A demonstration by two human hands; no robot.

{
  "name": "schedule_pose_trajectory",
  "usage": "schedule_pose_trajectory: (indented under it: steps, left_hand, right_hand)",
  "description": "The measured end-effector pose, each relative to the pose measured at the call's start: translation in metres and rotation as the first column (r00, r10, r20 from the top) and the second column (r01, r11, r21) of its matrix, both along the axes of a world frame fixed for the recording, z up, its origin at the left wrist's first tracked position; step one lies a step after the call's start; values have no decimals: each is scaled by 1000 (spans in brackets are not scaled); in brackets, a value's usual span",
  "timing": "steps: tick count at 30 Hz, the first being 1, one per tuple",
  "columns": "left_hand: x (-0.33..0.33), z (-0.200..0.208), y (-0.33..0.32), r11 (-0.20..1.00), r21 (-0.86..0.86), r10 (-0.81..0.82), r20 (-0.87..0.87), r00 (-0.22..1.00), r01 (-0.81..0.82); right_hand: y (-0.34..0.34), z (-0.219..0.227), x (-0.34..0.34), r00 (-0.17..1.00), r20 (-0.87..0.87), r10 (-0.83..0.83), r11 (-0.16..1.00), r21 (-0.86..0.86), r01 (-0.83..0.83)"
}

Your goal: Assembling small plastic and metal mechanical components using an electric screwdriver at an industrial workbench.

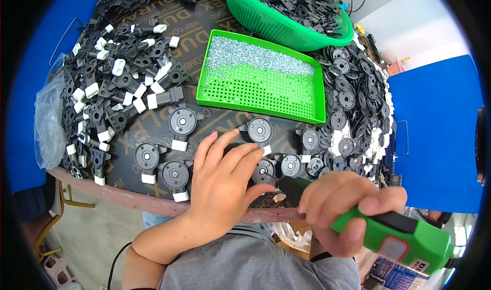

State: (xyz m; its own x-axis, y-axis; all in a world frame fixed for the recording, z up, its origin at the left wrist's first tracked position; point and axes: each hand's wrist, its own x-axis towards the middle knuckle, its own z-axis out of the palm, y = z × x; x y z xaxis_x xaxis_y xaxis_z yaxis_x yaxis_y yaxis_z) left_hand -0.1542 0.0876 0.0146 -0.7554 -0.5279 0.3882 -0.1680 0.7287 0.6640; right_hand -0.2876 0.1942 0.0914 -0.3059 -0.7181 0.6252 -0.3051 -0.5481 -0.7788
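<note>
My right hand (353, 208) is wrapped round a green and black electric screwdriver (409, 239). The screwdriver's bit points left and reaches the middle of a round black wheel part (263, 172) lying near the table's front edge. Around that part, my left hand (220, 180) has its index finger on the far side and its thumb on the near side, steadying it; the other fingers stretch forward over the table. Similar wheel parts with white ends, such as one wheel assembly (182, 121), lie left of my hand, and another assembly (260, 130) sits just beyond my fingertips.
A shallow green tray (261, 111) of small silver screws (255, 55) stands beyond my hands. Behind it is a green basket (286, 37) of black parts. Black brackets with white ends (120, 67) are heaped at left, black discs (347, 100) at right. A clear plastic bag (49, 121) hangs at the left edge.
</note>
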Motion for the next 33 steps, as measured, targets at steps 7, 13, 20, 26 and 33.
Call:
schedule_pose_trajectory:
  steps: [7, 13, 20, 26, 33]
  left_hand:
    - [1, -4, 0, 999, -5, -33, 85, 996, 33]
    - [-3, -2, -3, 998, 5, -58, 87, 995, 58]
    - [-5, -5, -1, 999, 17, -49, 69, 996, 48]
    - [0, -7, 3, 999, -39, -31, 105, 994, 35]
    - [3, 0, -2, 999, -34, -16, 98, 995, 20]
  right_hand:
    - [-19, -6, 13, 971, 159, -178, 967, 213, 143]
    - [-32, -5, -12, 985, -64, 163, 977, 148, -152]
    - [-28, -8, 1, 978, 140, -154, 940, 326, 101]
    - [-55, 11, -40, 960, 278, -35, 993, -97, 64]
    - [-107, -31, -84, 950, 152, -273, 958, -53, 283]
